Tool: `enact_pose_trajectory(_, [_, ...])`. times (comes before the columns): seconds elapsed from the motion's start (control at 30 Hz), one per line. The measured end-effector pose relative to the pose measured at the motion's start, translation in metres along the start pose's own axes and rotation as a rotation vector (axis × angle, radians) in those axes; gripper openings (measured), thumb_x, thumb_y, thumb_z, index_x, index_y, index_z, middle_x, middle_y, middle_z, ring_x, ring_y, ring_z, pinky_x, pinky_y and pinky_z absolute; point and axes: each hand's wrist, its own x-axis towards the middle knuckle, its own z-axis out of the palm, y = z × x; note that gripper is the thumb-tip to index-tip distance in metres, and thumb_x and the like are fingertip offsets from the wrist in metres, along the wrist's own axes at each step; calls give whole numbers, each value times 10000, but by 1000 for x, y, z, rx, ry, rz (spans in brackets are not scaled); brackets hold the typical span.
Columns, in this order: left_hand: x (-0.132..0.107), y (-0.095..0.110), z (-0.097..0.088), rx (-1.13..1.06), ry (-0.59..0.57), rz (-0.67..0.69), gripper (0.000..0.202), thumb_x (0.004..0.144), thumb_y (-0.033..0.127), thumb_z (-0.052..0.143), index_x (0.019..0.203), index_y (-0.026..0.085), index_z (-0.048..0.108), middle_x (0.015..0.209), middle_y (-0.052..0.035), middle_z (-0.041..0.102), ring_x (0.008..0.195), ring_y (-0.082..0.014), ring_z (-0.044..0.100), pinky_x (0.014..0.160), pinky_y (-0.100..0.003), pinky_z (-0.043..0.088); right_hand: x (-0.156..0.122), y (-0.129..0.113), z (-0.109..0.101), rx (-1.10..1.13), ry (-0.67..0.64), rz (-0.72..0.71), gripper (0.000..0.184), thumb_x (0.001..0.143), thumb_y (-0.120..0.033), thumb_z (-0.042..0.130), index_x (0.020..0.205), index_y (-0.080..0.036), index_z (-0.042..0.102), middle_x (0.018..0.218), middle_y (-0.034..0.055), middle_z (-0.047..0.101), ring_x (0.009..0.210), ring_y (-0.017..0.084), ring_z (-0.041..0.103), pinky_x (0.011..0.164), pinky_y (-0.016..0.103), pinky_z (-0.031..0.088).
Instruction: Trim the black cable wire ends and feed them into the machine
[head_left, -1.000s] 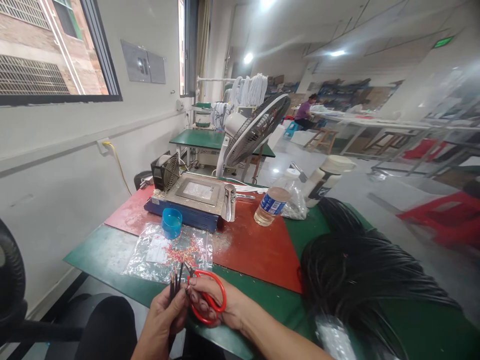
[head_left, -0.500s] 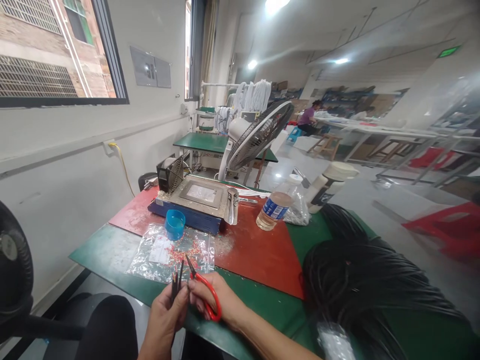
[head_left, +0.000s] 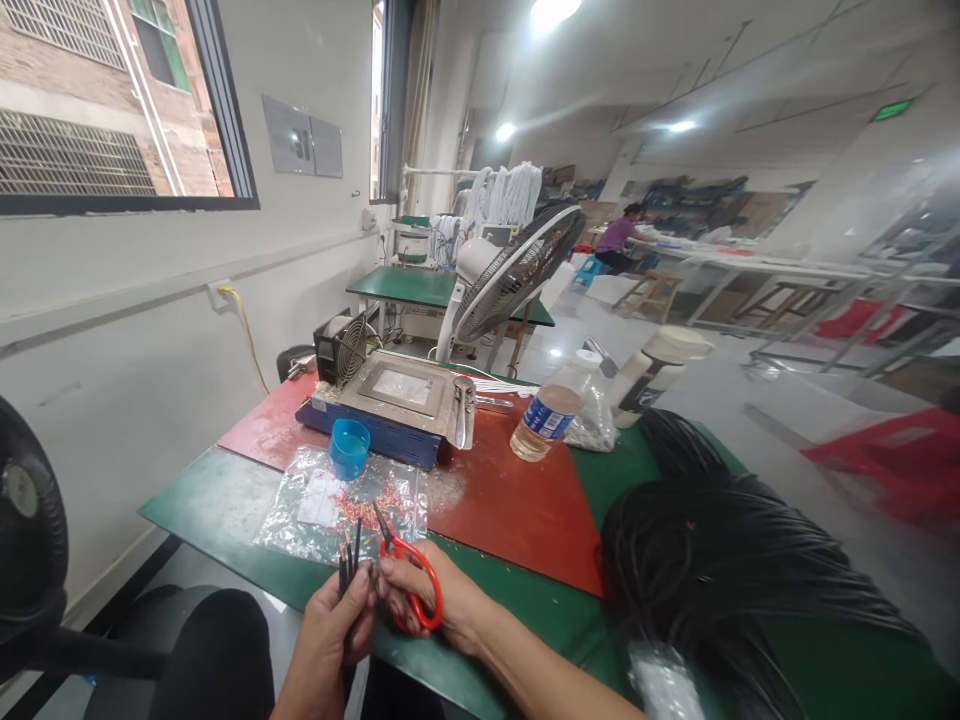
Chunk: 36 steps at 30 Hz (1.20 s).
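In my left hand (head_left: 337,610) is a small bunch of black cables (head_left: 349,562), closed between thumb and fingers with their ends pointing up. My right hand (head_left: 427,590) is closed on red-handled scissors (head_left: 435,600), whose dark blades point up and away beside the cable ends. The fingertips of both hands nearly meet at the table's front edge. Just beyond them lies a clear plastic bag (head_left: 281,530) strewn with tiny red and orange bits (head_left: 367,508). A blue round container (head_left: 349,450) stands at the bag's far edge.
Behind the bag is a blue-sided heating plate (head_left: 375,432) with a small fan (head_left: 349,352). A bottle of liquid (head_left: 546,422) stands right of it on the red mat (head_left: 525,510). Coiled black cables (head_left: 720,560) cover the right side. A person (head_left: 619,235) sits far back.
The cable bunch in my left hand has shifted slightly left and down. My right hand, still holding the scissors, has barely moved.
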Motion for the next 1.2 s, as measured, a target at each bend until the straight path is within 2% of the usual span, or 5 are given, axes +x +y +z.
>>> enact_pose_trajectory(0.33, [-5,10,2,56,27,-6,447,574,526,774,652,134,575,424,99,307,382,-16,148,395,-181,71,-1,1,2,64,22,4,475,648,-541,678,549,-92,562,361,-19,480,258,44,377,259,146,250])
enact_pose_trajectory(0.53, [-6,11,2,69,-2,20,434,588,517,770,663,126,596,441,89,328,382,-17,158,399,-191,79,0,1,4,78,77,145,397,640,-480,661,544,-108,562,361,-31,471,275,41,377,276,144,243])
enact_pose_trajectory(0.7, [-10,15,6,44,-26,36,369,606,454,788,683,126,638,495,67,378,415,-33,185,386,-183,146,-1,1,6,128,113,227,412,603,-497,692,565,-112,550,394,-39,474,321,30,391,309,136,222])
enact_pose_trajectory(1.0, [-10,15,10,-41,-20,25,337,580,404,821,732,147,664,637,-13,577,559,-100,475,543,-194,420,-2,4,7,180,54,116,447,647,-529,696,622,-113,537,441,-49,478,373,27,407,360,142,229])
enact_pose_trajectory(1.2, [-8,15,8,23,2,48,352,593,444,801,657,136,641,477,68,400,402,-34,257,380,-161,244,-2,2,9,156,51,102,454,635,-539,689,577,-113,542,394,-39,477,326,35,397,315,146,230])
